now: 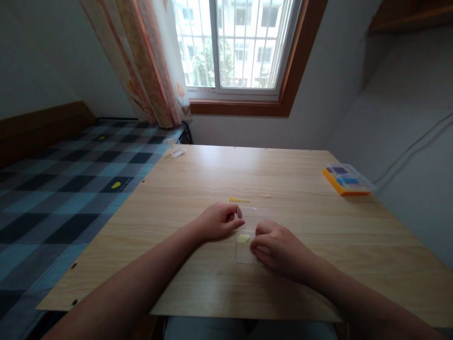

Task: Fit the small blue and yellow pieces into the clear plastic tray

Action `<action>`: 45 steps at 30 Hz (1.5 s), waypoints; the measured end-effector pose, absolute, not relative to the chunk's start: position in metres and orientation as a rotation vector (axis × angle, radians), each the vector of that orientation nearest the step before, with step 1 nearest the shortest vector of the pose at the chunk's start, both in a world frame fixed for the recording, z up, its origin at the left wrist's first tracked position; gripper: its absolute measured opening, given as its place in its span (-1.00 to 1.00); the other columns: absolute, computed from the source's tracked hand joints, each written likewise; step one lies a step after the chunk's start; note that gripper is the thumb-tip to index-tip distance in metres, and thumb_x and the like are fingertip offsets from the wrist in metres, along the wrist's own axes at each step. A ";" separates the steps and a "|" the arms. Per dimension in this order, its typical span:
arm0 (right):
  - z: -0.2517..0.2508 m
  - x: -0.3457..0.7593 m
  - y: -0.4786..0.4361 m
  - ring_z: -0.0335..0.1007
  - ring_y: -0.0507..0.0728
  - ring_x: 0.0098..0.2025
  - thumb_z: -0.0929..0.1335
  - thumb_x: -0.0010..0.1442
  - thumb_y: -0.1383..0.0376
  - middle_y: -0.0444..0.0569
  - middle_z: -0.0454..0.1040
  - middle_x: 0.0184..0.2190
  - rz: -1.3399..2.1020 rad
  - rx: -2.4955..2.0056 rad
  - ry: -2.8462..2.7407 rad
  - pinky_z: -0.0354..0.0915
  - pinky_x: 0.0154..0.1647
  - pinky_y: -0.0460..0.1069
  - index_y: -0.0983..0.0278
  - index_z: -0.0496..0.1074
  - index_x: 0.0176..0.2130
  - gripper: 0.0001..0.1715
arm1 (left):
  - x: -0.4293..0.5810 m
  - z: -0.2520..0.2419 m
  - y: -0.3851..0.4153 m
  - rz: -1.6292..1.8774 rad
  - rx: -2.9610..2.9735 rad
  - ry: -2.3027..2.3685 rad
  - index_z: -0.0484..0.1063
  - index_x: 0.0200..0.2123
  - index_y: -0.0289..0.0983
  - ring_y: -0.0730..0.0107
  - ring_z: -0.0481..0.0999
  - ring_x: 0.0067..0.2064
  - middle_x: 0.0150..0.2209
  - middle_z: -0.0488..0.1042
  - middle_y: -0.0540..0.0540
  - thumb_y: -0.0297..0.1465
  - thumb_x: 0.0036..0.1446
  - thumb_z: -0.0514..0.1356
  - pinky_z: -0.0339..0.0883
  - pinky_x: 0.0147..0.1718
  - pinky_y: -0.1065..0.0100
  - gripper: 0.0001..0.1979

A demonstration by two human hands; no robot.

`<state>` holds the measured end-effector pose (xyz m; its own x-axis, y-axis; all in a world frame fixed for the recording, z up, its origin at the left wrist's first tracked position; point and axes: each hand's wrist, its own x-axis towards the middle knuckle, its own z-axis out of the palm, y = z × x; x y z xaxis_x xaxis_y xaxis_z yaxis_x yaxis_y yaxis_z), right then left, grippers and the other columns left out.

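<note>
A clear, flat plastic case (244,257), apparently folded open, lies on the wooden table in front of me. My left hand (221,222) is closed on the left edge of its far half, and a fingertip shows through the clear plastic. My right hand (278,245) rests over the right side of the near half, its fingers curled together in a pinch. Whatever those fingers hold is hidden. A pale yellow flat piece (242,239) with a slanted end sits in the near half, just left of my right fingertips.
Beyond my hands lie a row of small yellow pieces (239,200) and several tiny pale pieces (266,196). An orange box with a clear lid (348,182) is at the right edge. An open clear container (177,151) stands at the far left corner, beside a checked bed (88,189).
</note>
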<state>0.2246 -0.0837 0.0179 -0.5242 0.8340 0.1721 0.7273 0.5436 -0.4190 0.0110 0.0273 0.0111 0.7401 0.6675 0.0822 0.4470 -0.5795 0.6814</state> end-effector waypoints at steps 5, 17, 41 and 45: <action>0.017 0.228 -0.082 0.30 0.12 -0.28 0.38 0.23 0.46 -0.05 0.47 -0.41 0.320 -1.298 -2.526 0.17 -0.24 0.00 0.26 0.53 -0.48 -0.73 | 0.011 0.009 0.026 0.441 2.311 0.831 0.51 -0.42 -0.26 0.45 0.31 -0.47 -0.54 0.40 0.04 -0.25 0.21 0.23 0.04 -0.44 0.41 -0.77; 0.022 0.249 -0.081 0.33 0.02 -0.40 0.34 0.23 0.47 -0.10 0.50 -0.40 0.427 -1.120 -2.521 0.11 -0.38 -0.05 0.23 0.59 -0.32 -0.75 | 0.010 0.004 0.029 0.450 2.304 0.791 0.52 -0.47 -0.27 0.48 0.28 -0.50 -0.57 0.40 0.04 -0.23 0.22 0.23 0.02 -0.46 0.41 -0.71; 0.014 0.239 -0.082 0.19 0.01 -0.45 0.29 0.29 0.40 -0.11 0.44 -0.44 0.312 -1.140 -2.613 -0.04 -0.42 -0.01 0.26 0.45 -0.43 -0.74 | 0.011 0.005 0.028 0.475 2.295 0.777 0.46 -0.53 -0.27 0.48 0.23 -0.52 -0.61 0.32 0.05 -0.22 0.19 0.23 -0.01 -0.48 0.40 -0.69; 0.014 0.238 -0.081 0.15 0.02 -0.46 0.28 0.33 0.37 -0.10 0.41 -0.46 0.287 -1.147 -2.617 -0.05 -0.42 -0.01 0.26 0.45 -0.42 -0.72 | 0.011 0.005 0.028 0.471 2.295 0.781 0.45 -0.54 -0.27 0.47 0.23 -0.51 -0.61 0.32 0.05 -0.20 0.19 0.23 -0.02 -0.48 0.39 -0.67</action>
<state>0.2376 -0.0814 0.0136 -0.6505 0.7414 0.1650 0.6881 0.6672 -0.2852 0.0114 0.0281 0.0046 0.7568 0.6426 0.1193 0.4050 -0.6043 0.6861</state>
